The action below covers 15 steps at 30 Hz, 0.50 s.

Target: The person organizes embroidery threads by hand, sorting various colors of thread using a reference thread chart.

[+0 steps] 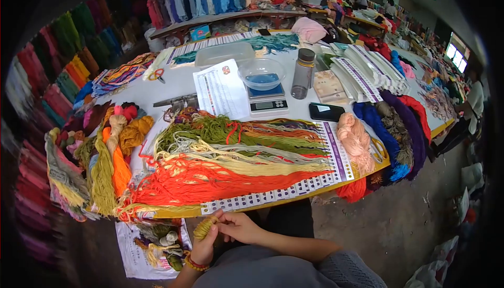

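My left hand (203, 247) is closed round a small bundle of olive-yellow yarn (203, 228), held just off the table's front edge. Close beside it, my right hand (239, 227) has its fingers bent together at the bundle's right side; what its fingertips hold, if anything, is too small to tell. Beyond both hands, long red threads (210, 179) lie across the table, with cream, grey and green threads behind them. Their right ends meet a punched white card strip (337, 151), and another punched strip (273, 195) runs along the front edge.
A scale (269, 105) with a clear bowl (262, 73), a bottle (303, 75), a phone (326, 112) and a printed sheet (221, 91) stand or lie farther back. Yarn skeins hang at both sides. A white bag (131, 251) with yarn is below left. A person (472, 102) stands far right.
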Available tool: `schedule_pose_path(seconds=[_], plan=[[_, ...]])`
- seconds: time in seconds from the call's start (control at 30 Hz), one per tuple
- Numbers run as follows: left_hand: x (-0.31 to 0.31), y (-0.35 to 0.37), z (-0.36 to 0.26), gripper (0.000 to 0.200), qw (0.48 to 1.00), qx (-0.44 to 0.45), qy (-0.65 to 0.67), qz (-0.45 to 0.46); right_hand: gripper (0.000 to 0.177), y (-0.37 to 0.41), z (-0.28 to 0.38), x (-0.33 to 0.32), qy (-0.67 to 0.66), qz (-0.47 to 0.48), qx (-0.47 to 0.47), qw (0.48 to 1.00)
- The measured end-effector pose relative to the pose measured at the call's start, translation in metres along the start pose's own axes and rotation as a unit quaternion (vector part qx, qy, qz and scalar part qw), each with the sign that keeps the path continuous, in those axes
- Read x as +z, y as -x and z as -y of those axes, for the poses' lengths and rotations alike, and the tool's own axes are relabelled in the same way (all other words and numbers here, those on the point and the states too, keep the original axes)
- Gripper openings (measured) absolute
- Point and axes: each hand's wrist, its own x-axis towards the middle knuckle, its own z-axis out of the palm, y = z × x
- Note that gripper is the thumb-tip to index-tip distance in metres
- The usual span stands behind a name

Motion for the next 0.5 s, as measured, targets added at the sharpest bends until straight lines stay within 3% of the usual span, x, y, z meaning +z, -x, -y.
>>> schedule_pose_path(seconds=[0.23,0.37,0.5], plan=[[0.003,0.005,0.007,0.038,1.000,-0.018,0.011,-0.003,0.018,0.009,-0.019,0.002,-0.059,-0.057,0.002,0.997],[0.005,0.001,0.003,0.019,0.997,-0.016,0.060,-0.055,0.018,0.011,-0.017,0.004,-0.080,-0.057,0.003,0.995],[0.001,0.000,0.007,0.017,0.995,-0.007,0.063,-0.077,0.020,0.008,-0.025,0.003,-0.076,-0.056,0.010,0.995]])
